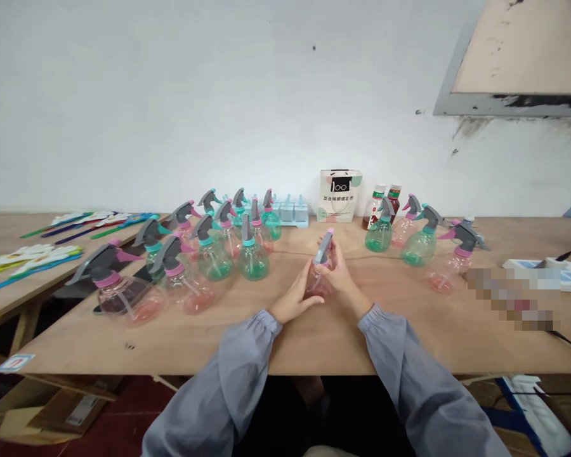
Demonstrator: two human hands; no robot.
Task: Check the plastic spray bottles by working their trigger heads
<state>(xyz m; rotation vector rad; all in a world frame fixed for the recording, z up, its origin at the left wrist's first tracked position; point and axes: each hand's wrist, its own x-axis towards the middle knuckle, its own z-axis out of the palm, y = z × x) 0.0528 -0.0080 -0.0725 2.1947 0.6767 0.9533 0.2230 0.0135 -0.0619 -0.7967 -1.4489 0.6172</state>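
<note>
Between my two hands, at the middle of the table, is a pink spray bottle [318, 285] with a grey trigger head and a pink nozzle. My left hand [295, 298] is cupped along the left of its clear body, the thumb stretched out low in front. On the other side, my right hand [341, 277] wraps round the neck and upper body. The bottle stands about upright; its base is partly hidden by my left hand. Nearest on the left is a green spray bottle [254, 260], and on the right another green spray bottle [379, 235].
Several pink and green spray bottles [131, 298] stand at left, more [442, 273] at right. Along the wall are light-blue moulds [292, 212], a paper bag [339, 197] and two sauce bottles [375, 206]. A power strip [547, 274] lies far right. A side table holds flower-topped sticks [33, 260].
</note>
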